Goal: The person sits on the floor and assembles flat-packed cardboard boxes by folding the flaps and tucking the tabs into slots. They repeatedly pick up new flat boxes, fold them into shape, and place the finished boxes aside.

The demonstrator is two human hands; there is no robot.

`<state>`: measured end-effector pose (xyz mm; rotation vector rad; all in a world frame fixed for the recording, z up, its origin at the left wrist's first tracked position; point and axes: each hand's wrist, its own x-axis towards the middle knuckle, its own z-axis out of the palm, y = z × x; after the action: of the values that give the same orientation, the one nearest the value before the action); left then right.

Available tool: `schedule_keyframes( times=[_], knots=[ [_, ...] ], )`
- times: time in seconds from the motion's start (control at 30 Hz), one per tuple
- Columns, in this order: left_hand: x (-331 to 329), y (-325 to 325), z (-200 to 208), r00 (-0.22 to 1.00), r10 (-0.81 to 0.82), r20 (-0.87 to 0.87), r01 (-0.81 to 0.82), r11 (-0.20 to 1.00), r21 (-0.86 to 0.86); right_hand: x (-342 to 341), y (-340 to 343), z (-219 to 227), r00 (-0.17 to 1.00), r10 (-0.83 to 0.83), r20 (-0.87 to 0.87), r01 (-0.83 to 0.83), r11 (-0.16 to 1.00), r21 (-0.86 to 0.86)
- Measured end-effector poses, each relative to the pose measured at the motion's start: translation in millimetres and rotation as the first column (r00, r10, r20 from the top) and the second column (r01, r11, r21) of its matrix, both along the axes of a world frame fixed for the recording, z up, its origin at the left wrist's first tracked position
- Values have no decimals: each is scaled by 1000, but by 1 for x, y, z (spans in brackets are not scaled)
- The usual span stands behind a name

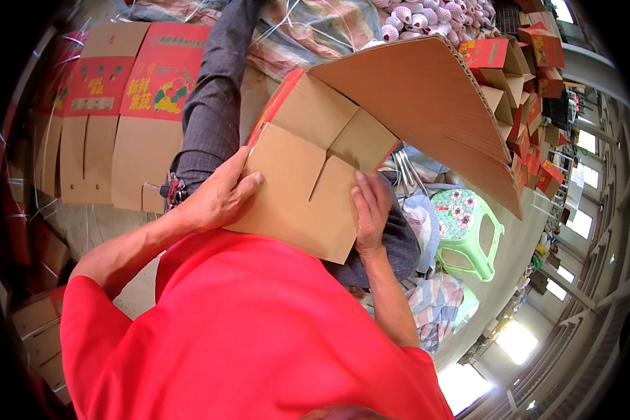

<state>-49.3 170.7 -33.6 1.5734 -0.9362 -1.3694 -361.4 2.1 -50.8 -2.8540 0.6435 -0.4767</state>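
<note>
While both hands press on the box (308, 189), looks like the folding step: bottom flaps being pushed flat and tucked shut. Sits on the lap, tipped up, brown inside facing up, red outside just showing at the top edge. Big flap (434, 105) sticking out wide toward the right, not folded down yet. Left hand (220, 196) laid on the left edge of the near flap, fingers spread flat, thumb up along the side; a flat, open grip, pressing more than holding. Right hand (371, 210) resting flat near the slot in the middle, fingers straight and close together, palm down; also an open grip, nothing wrapped in it. Both arms bent at the elbow, coming in from below, left elbow far out to the side. Next, probably a firm push so the flaps lock, then a swing of the big flap inward. Flat boxes (129, 112) lying on the floor to the left, a green stool (469, 234) to the right.
</note>
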Motion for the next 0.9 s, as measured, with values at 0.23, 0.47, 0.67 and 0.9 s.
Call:
schedule_keyframes(
  times=[0.23, 0.47, 0.67, 0.9],
  knots=[
    [-11, 6, -14, 987, 87, 133, -64, 984, -166, -4, 10, -12, 999, 25, 44, -32, 983, 181],
    [-3, -9, -9, 999, -49, 24, 50, 997, -63, -9, 16, -20, 997, -65, 43, 55, 979, 197],
    [-12, -36, -25, 989, 36, 146, -10, 985, -171, -12, 3, -25, 993, -115, 26, 105, 963, 247],
    [0, -93, -30, 985, -103, 136, 114, 991, -71, -19, -25, -34, 990, -143, 5, 135, 946, 294]
  ],
)
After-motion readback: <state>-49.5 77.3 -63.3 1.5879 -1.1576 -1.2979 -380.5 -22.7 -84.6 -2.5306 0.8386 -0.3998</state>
